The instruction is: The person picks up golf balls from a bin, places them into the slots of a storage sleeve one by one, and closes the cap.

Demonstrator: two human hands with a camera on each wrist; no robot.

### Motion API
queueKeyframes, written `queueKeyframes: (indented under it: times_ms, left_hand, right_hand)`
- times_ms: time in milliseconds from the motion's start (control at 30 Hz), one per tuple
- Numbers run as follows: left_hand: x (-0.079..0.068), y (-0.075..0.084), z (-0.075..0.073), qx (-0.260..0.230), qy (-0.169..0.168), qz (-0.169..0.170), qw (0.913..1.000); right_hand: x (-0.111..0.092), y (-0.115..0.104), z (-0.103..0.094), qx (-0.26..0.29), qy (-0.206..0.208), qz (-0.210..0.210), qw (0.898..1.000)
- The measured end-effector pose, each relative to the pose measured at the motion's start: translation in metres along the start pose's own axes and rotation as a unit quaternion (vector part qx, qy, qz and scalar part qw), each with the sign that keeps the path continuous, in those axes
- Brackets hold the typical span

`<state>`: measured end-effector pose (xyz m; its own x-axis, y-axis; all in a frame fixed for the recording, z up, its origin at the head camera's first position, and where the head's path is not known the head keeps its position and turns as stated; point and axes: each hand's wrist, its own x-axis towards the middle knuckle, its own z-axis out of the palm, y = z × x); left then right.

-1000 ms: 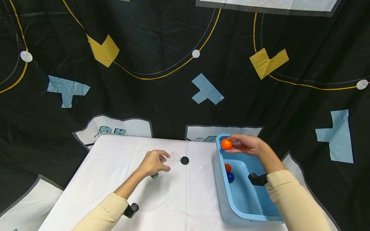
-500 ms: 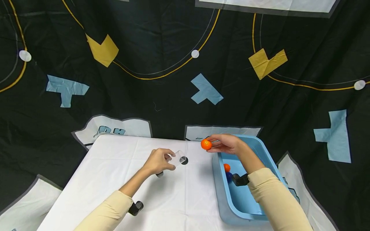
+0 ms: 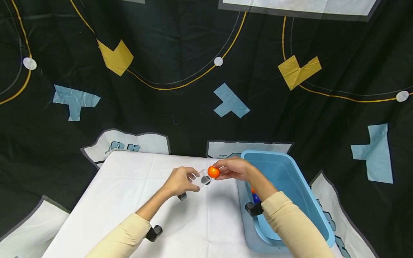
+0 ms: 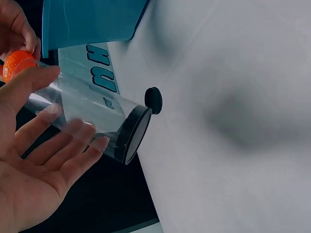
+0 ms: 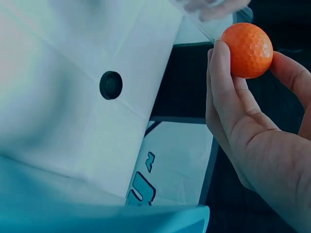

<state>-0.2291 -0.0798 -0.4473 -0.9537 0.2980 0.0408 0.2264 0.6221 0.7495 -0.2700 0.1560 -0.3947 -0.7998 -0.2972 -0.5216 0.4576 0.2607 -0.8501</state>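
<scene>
My left hand [image 3: 180,180] holds a clear plastic tube [image 4: 92,104] tilted above the table, its fingers and thumb round the wall. A black cap closes the tube's lower end in the left wrist view. Between the fingertips and thumb of my right hand [image 3: 233,169] is an orange golf ball [image 5: 248,51], dimpled and shiny. The ball sits right by the tube's upper end; whether it touches the rim I cannot tell. On the white table lies a loose round black lid [image 5: 111,85], seen partly through the tube in the head view.
A light blue bin [image 3: 271,154] stands at the right of the white table [image 3: 129,179], below my right forearm. Inside it are an orange ball [image 3: 252,190] and a blue ball [image 3: 256,198], both partly hidden. Behind the table hangs a black cloth [image 3: 180,118] with taped shapes.
My right hand has carried the orange golf ball leftward from over the bin to the tube's upper end. My left hand has shifted slightly right with the tube.
</scene>
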Motion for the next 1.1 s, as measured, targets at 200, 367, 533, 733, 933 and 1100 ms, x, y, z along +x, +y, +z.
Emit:
queueKeyframes:
  times_ms: [200, 367, 533, 733, 933, 1100]
  left_hand:
    - [0.000, 0.001, 0.000, -0.012, 0.006, -0.019, 0.9997]
    - [0.000, 0.000, 0.001, -0.017, 0.006, -0.018, 0.9997]
    - [0.000, -0.001, 0.002, -0.004, 0.008, -0.012, 0.9999]
    - [0.001, -0.003, 0.000, 0.002, 0.008, -0.002, 1.0000]
    - [0.001, -0.001, -0.002, -0.002, 0.001, 0.002, 1.0000]
    - [0.000, 0.000, -0.001, 0.002, -0.007, -0.001, 1.0000]
  right_hand:
    - [0.001, 0.000, 0.008, -0.012, 0.001, -0.004, 1.000]
    - [0.003, 0.002, 0.011, -0.015, -0.007, -0.005, 1.000]
    - [0.005, 0.004, 0.014, -0.025, -0.009, -0.007, 1.000]
    - [0.006, 0.004, 0.017, -0.032, -0.015, -0.008, 0.999]
    - [0.006, 0.004, 0.017, -0.050, -0.018, -0.017, 0.998]
    - [0.004, 0.006, 0.016, -0.051, -0.037, -0.013, 0.998]
